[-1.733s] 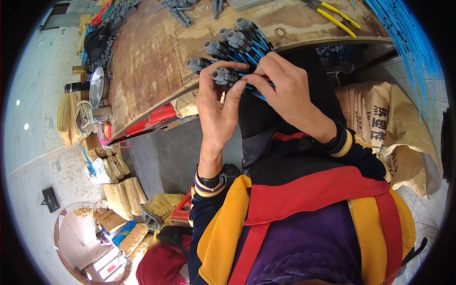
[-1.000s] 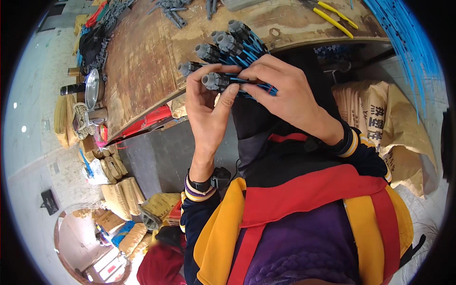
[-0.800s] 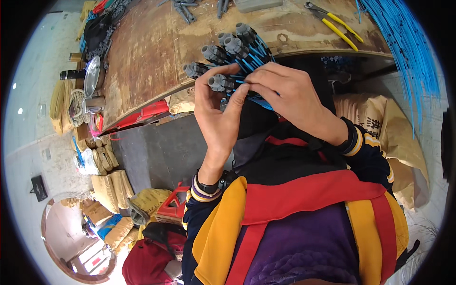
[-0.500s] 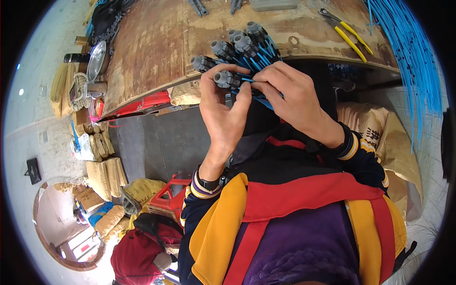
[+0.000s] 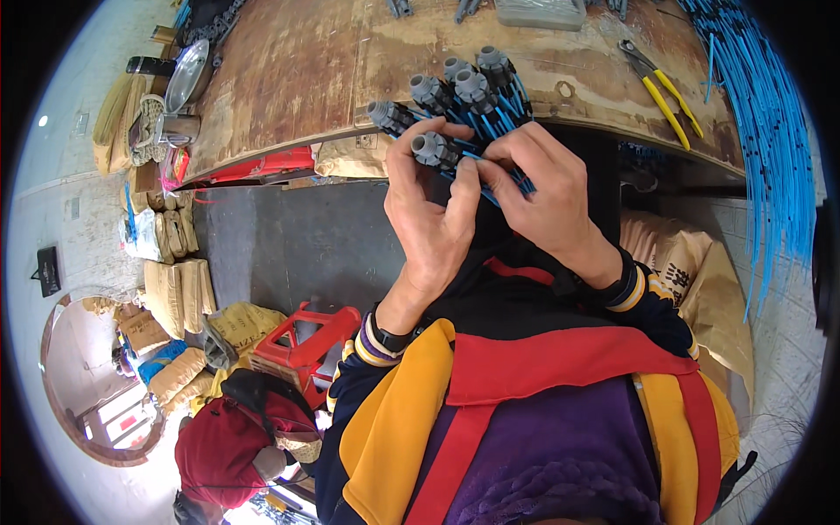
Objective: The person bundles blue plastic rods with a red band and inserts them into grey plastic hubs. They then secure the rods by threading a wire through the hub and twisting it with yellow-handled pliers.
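My left hand [image 5: 430, 223] curls around a grey ribbed plastic connector [image 5: 434, 150], thumb on one side and index finger behind it. Close beside it, my right hand [image 5: 549, 188] pinches a thin blue tube [image 5: 472, 156] at the connector's back end; the fingertips hide where the two meet. Just beyond the hands, several similar grey connectors [image 5: 475, 91] with blue tubes stand in a cluster at the table's near edge.
On the wooden table [image 5: 297, 79] lie yellow-handled pliers [image 5: 667, 98] and a clear plastic tray [image 5: 541, 12]. Long blue tubes [image 5: 770, 149] hang over its right side. A metal bowl [image 5: 187, 77] and cup [image 5: 178, 129] sit left. A red stool [image 5: 308, 337] stands lower left, near a person in red [image 5: 223, 446].
The view has shifted, so table, connectors and hands appear slightly right and lower. Both hands keep nearly the same grip on the connector and the blue tube.
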